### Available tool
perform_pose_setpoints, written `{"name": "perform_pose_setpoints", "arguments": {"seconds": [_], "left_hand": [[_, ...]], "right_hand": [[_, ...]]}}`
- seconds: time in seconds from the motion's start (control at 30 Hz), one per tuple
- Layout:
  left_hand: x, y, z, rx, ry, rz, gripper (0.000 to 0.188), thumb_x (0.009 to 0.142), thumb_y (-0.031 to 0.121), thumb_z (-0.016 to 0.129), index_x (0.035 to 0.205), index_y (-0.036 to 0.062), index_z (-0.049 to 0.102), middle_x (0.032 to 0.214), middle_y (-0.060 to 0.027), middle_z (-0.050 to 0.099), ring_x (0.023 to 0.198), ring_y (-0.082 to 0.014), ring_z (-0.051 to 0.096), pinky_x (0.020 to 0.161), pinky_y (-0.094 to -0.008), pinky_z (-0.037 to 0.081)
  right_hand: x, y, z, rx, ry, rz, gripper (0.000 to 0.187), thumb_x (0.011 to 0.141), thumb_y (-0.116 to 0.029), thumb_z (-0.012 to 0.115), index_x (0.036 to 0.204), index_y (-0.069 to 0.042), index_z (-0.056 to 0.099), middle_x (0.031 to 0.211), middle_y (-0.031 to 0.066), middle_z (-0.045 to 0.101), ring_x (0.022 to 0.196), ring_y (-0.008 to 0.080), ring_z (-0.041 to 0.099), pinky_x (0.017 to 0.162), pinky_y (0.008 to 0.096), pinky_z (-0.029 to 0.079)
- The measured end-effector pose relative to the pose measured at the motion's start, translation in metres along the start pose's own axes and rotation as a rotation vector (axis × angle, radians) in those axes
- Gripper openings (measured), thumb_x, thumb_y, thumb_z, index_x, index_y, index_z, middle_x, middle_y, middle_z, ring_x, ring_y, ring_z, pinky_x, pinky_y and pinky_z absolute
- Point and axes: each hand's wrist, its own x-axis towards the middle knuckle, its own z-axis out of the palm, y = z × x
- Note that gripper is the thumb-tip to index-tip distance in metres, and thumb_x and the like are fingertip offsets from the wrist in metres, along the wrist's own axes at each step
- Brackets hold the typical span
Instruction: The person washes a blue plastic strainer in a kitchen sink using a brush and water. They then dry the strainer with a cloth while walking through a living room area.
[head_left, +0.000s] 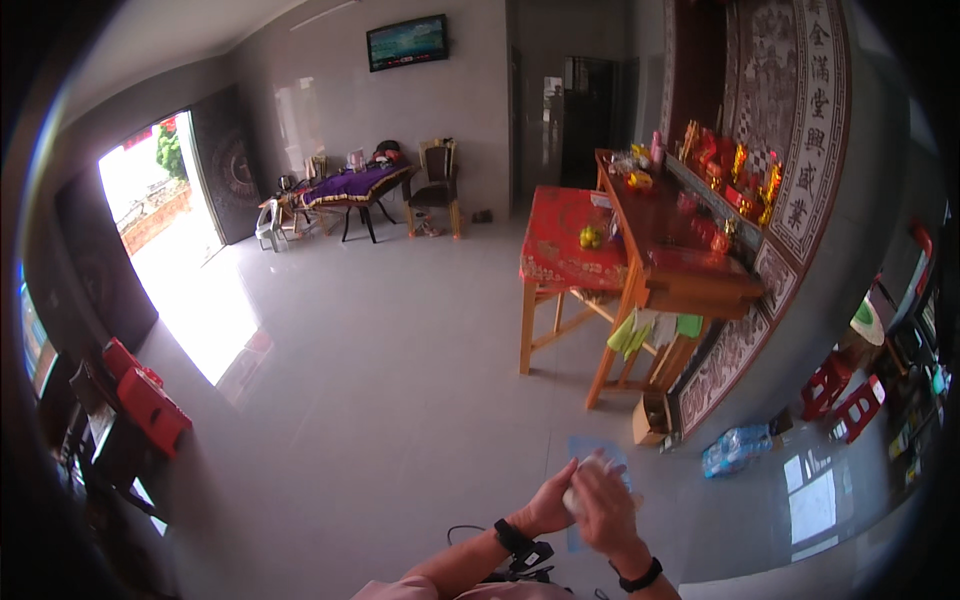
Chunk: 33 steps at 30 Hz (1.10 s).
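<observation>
My left hand (549,505) and my right hand (608,508) are pressed together at the bottom of the view. Their fingers curl round a small whitish, rounded thing (573,501), mostly hidden between the palms, so its kind does not show. Both wrists wear black bands. A pale blue sheet (580,447) shows on the floor behind and below the hands. By my left wrist is a black device (530,556) with a cord.
A table with a red cloth (560,235) and a tall wooden altar table (655,235) stand ahead right. Beside them are a cardboard box (651,420) and wrapped bottles (737,450). A red stool (150,410) stands left, a purple-covered table (355,184) and chair (437,185) far back.
</observation>
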Motion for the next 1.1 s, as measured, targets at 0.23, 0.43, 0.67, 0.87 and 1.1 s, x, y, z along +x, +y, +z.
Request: {"name": "perform_pose_setpoints", "arguments": {"seconds": [0.23,0.43,0.67,0.87,1.1], "left_hand": [[-0.013,0.012,0.01,0.111,-0.1,-0.039,0.079,0.106,0.061,0.045,0.17,0.0306,0.007,0.172,-0.0097,0.025,0.154,-0.0358,0.033,0.114,-0.0649,0.038],[-0.019,0.032,0.034,0.153,-0.088,0.149,0.072,0.107,0.062,0.039,0.168,0.0344,0.014,0.174,-0.0152,0.018,0.157,-0.0473,0.02,0.109,-0.0852,0.028],[-0.022,0.04,0.027,0.221,-0.04,0.121,0.072,0.105,0.058,0.048,0.166,0.0295,0.021,0.173,-0.0158,0.021,0.156,-0.0481,0.021,0.111,-0.0828,0.028],[-0.01,0.013,0.015,0.303,-0.1,-0.072,0.09,0.091,0.045,0.068,0.166,0.0247,0.024,0.173,-0.0193,0.019,0.156,-0.0473,0.022,0.121,-0.0709,0.026],[-0.002,-0.004,0.03,0.182,-0.098,-0.047,0.096,0.091,0.042,0.063,0.17,0.03,0.01,0.173,-0.0195,0.016,0.156,-0.047,0.021,0.119,-0.0701,0.027]], "right_hand": [[0.016,0.022,-0.006,0.181,0.288,0.37,0.041,0.096,-0.016,0.068,0.134,-0.001,0.062,0.138,0.0185,0.064,0.126,0.04,0.059,0.109,0.0476,0.045],[-0.038,0.014,-0.003,0.704,0.35,0.491,0.044,0.103,-0.011,0.059,0.146,-0.002,0.056,0.144,0.0161,0.062,0.135,0.0281,0.058,0.112,0.038,0.044],[-0.099,0.041,0.0,0.846,0.413,1.081,0.036,0.106,-0.011,0.054,0.14,0.003,0.056,0.131,0.0144,0.065,0.123,0.0204,0.062,0.104,0.0339,0.05],[-0.056,0.028,-0.037,0.935,0.67,0.638,0.05,0.107,-0.015,0.054,0.153,0.0,0.044,0.138,0.0119,0.059,0.117,0.0197,0.061,0.101,0.0317,0.049],[-0.052,0.022,-0.017,0.733,0.324,0.761,0.052,0.103,-0.008,0.056,0.154,-0.001,0.046,0.121,0.0133,0.067,0.1,0.0197,0.064,0.094,0.0308,0.05]]}}
